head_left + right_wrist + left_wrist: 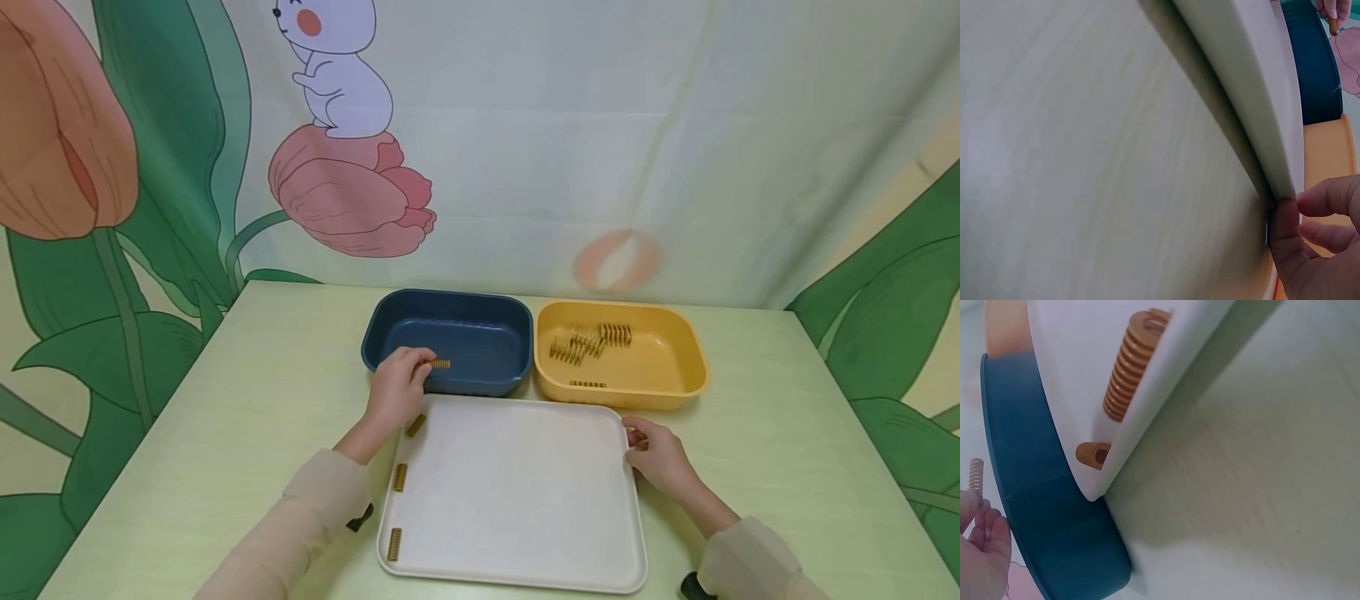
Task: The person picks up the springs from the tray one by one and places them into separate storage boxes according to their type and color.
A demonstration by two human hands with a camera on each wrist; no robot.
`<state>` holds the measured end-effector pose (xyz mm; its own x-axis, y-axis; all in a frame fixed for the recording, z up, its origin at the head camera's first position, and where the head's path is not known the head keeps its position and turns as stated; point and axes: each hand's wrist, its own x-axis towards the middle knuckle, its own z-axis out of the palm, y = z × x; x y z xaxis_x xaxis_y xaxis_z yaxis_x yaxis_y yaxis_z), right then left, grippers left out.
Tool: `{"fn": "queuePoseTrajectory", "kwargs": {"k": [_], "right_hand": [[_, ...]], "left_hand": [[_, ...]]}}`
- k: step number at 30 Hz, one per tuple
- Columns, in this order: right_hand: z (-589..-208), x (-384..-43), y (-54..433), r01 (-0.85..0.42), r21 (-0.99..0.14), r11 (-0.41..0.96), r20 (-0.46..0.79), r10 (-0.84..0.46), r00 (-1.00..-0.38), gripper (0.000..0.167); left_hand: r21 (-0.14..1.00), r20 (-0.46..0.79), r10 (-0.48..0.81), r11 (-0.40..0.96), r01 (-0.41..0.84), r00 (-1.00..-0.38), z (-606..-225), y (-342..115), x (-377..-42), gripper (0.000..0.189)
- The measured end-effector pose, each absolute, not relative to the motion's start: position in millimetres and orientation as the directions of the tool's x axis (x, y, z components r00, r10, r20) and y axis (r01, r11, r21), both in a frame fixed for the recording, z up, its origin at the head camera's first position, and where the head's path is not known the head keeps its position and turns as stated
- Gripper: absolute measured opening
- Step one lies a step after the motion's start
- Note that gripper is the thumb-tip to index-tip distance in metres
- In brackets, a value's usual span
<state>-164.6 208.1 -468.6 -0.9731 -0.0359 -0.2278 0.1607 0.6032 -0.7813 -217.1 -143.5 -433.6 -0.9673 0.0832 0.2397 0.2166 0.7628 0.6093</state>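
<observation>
Left hand (397, 387) – you are pinching one spring (441, 364) near its end, fingers narrow, holding it over the blue bin (483, 346). That spring is pointing out rightward from the fingertips, long axis running roughly crosswise. The left hand is plainly the nearer; your right hand (660, 457) is gripping the white tray (525, 492) by its right edge, near the far corner, well apart from the held piece. Three springs (401, 477) are lying along the tray's left side, nearer you than the left hand. More springs (587, 342) are sitting in the yellow bin (660, 367), just beyond the right hand.
</observation>
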Motion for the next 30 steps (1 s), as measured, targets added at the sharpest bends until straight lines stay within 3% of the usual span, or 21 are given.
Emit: {"fn": "queuePoseTrajectory", "kwargs": {"k": [30], "right_hand": [[-469, -165, 209, 0.165, -0.789, 0.592, -0.227, -0.031, -0.973, 0.047]], "left_hand": [[0.613, 0.201, 0.091, 0.765, 0.198, -0.975, -428, -143, -241, 0.019]]}}
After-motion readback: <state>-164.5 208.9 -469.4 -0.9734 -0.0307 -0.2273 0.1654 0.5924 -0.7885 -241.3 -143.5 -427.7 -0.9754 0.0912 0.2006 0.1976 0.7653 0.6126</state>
